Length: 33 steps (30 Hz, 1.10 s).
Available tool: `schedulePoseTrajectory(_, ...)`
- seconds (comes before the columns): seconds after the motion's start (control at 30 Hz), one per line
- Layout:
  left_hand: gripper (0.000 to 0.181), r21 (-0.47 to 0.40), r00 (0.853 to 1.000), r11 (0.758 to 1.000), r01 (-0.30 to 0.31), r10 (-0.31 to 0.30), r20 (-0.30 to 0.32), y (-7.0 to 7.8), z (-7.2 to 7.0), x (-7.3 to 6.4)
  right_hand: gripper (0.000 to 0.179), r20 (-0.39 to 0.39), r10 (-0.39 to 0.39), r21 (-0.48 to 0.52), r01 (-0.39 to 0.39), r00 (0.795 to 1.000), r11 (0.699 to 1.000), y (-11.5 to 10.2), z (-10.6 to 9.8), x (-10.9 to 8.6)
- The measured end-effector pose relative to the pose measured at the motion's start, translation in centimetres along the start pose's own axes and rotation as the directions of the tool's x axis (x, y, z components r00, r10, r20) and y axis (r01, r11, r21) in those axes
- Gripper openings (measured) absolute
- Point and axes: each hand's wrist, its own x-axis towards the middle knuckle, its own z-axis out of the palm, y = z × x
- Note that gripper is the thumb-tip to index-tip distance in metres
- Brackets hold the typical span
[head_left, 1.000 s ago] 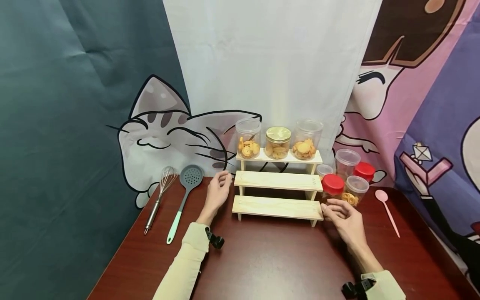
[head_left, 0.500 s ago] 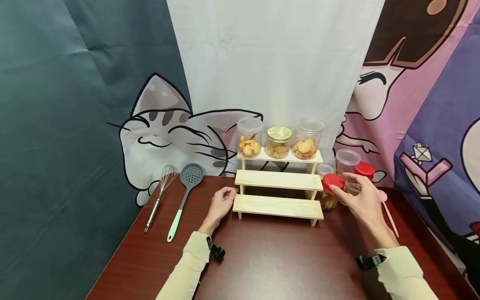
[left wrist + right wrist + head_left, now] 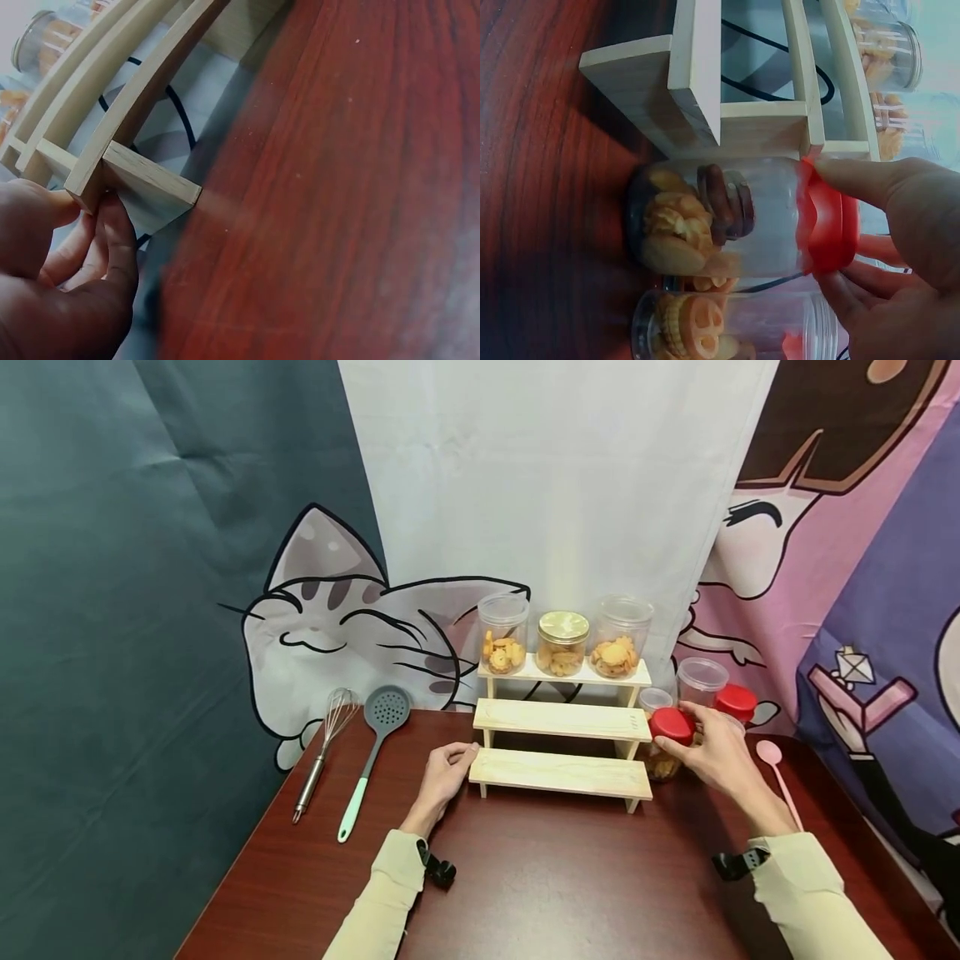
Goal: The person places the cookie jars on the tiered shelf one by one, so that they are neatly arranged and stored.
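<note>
A three-step wooden display rack (image 3: 555,770) stands on the table. At the left end of its lowest step, my left hand (image 3: 446,774) pinches the board, thumb above and fingers beneath in the left wrist view. My right hand (image 3: 716,758) holds a clear jar by its red lid (image 3: 671,727), thumb on one side and fingers on the other. In the right wrist view that jar (image 3: 765,217) stands upright on the table, cookies inside, close by the rack's right end. Along the top step are two clear-lidded jars and a gold-lidded jar (image 3: 562,647), all with cookies.
Behind my right hand are more jars, among them a tall clear one (image 3: 701,681) and another red-lidded one (image 3: 735,703). A pink spoon (image 3: 770,753) lies farther right. On the left lie a whisk (image 3: 318,768) and a grey slotted turner (image 3: 387,710). Printed curtains hang behind.
My left hand has come forward from beside the middle step and taken hold of the lowest step's end. My right hand has left that step's right end and gripped the jar's red lid.
</note>
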Motion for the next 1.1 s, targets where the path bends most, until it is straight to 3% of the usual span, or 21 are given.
schedulePoseTrajectory(0.27,0.035,-0.055,1.000,0.998,0.022,-0.021,0.012,0.3,-0.1,-0.4,0.066,0.005,0.051,0.006,-0.051,0.999,0.999,-0.7,0.0,-0.5)
schedulePoseTrajectory(0.6,0.036,-0.051,0.999,0.998,0.036,-0.035,0.028,0.3,0.0,-0.2,0.060,-0.100,0.123,0.095,-0.114,0.987,0.989,-1.0,-0.8,-0.7)
schedulePoseTrajectory(0.87,0.035,-0.028,0.999,0.998,0.053,-0.052,0.014,0.5,0.2,0.0,0.054,-0.235,0.208,0.175,-0.169,0.950,0.970,-2.6,-2.7,0.0)
schedulePoseTrajectory(1.1,0.036,-0.037,0.998,0.998,0.058,-0.057,0.014,0.3,0.1,0.0,0.049,-0.398,0.160,0.236,-0.068,0.903,0.969,-4.4,-4.7,1.5)
